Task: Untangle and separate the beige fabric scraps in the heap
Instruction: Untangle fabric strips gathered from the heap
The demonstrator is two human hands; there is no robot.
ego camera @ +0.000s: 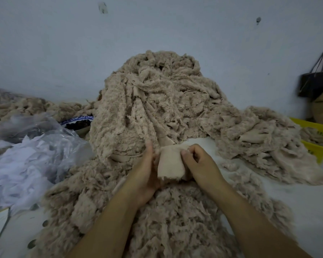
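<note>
Right hand (198,164) pinches the beige scrap (171,164), left hand (147,170) braces it flat-fingered; probably best to peel slowly off the heap (157,101), no yanking.

Left hand (145,170): fingers mostly hidden behind beige scrap (171,164); grip there unclear. Right hand (199,164): fingertips curled inward, tucked from sight at scrap's edge. Both forearms cut off by bottom edge. Left of fingers, bowl (78,123) half buried under heap (157,101) and plastic bag (26,146); dark contents too blurred to name. Far right of fingers, yellow basket (317,125) and black bag (315,82) cut by frame edge.
</note>
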